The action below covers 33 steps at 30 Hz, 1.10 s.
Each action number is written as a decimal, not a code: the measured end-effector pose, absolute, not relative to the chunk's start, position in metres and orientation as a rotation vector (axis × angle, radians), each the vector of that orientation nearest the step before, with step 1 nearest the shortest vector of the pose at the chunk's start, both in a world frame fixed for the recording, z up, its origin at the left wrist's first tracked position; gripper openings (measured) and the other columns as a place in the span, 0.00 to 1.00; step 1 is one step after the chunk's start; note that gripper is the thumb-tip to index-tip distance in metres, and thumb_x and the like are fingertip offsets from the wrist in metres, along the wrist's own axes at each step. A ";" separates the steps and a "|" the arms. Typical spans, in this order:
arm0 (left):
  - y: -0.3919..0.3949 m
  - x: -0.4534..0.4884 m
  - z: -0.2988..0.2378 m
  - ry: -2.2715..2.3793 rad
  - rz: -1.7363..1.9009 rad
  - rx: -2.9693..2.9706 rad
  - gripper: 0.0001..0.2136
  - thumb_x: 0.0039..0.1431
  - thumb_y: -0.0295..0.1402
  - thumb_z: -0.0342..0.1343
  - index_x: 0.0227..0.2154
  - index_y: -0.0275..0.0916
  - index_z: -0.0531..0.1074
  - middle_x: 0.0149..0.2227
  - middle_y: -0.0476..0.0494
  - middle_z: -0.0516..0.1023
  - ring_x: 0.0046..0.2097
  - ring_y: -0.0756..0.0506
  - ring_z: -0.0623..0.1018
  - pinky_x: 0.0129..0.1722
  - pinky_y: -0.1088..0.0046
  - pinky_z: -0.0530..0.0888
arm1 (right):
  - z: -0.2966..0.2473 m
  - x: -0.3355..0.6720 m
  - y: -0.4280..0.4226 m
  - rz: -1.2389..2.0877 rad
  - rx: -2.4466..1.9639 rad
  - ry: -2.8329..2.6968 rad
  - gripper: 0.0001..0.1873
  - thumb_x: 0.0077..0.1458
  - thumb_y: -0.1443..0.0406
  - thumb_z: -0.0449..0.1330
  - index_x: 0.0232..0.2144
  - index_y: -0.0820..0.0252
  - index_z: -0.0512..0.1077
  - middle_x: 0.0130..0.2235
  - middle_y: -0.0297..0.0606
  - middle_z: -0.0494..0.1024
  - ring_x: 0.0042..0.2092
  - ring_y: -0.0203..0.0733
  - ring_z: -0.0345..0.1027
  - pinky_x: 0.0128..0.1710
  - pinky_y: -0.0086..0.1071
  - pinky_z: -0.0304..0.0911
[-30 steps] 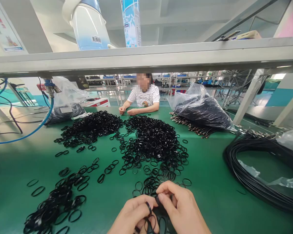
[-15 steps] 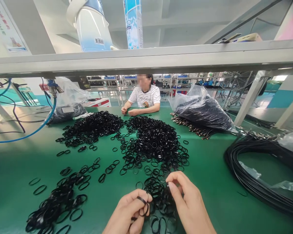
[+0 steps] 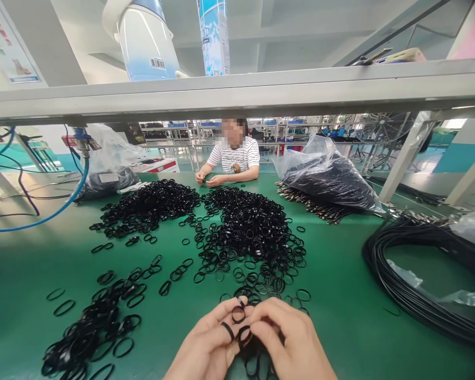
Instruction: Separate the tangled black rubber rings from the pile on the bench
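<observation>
Head view: the left hand (image 3: 203,343) is grasping several black rings (image 3: 228,331) on the near side of the central ring heap (image 3: 257,227), one of them looping around a finger. The right hand (image 3: 293,335) is meeting it there, its fingertips bending in against the rings; whether they are pinching one, I cannot tell. Loose rings are lying between the heap and the hands, and partly under them. To the heap's left, a second ring heap (image 3: 154,203) is sitting near it, and a longer ring pile (image 3: 97,319) is stretching along the near left. To its right, a clear plastic bag (image 3: 328,177) of dark contents is resting on metal-ended cables (image 3: 312,206), and a black cable coil (image 3: 383,274) is lying farther out. Beyond the heap, a co-worker (image 3: 239,158) in a striped shirt is sitting at the green desk (image 3: 352,316), both hands together.
</observation>
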<state>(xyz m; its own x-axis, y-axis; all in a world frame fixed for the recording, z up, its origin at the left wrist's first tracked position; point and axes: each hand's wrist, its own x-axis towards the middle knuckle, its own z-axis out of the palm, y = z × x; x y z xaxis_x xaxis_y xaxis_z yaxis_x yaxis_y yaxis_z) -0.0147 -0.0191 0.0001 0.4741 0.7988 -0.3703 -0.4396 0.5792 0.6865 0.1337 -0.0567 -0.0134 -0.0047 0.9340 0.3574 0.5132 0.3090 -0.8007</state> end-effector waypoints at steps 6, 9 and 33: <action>-0.018 -0.015 -0.005 0.886 0.913 0.710 0.18 0.39 0.24 0.69 0.36 0.36 0.76 0.37 0.40 0.81 0.44 0.40 0.79 0.42 0.72 0.75 | 0.004 0.142 -0.053 0.824 -1.410 -1.446 0.08 0.55 0.68 0.53 0.25 0.57 0.70 0.26 0.29 0.74 0.28 0.34 0.66 0.28 0.24 0.59; -0.015 -0.015 -0.006 0.905 0.991 0.771 0.20 0.35 0.27 0.72 0.36 0.36 0.75 0.35 0.40 0.81 0.42 0.41 0.80 0.41 0.72 0.75 | 0.004 0.137 -0.054 0.777 -1.416 -1.524 0.05 0.51 0.68 0.59 0.27 0.55 0.75 0.25 0.29 0.74 0.27 0.34 0.65 0.25 0.24 0.56; -0.013 -0.023 0.000 0.987 0.930 1.240 0.11 0.49 0.30 0.60 0.38 0.42 0.74 0.44 0.40 0.78 0.45 0.37 0.77 0.39 0.66 0.74 | 0.013 0.152 -0.056 0.702 -1.625 -1.632 0.11 0.56 0.69 0.53 0.30 0.51 0.74 0.25 0.26 0.75 0.27 0.36 0.65 0.27 0.27 0.56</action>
<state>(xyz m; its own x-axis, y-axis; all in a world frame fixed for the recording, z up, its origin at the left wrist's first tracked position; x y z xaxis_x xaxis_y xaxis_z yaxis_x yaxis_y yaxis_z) -0.0233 -0.0130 0.0000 0.3119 0.9462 -0.0865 -0.0299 0.1008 0.9945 0.1522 -0.0557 0.0127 0.0508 0.9925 0.1111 0.6020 0.0583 -0.7963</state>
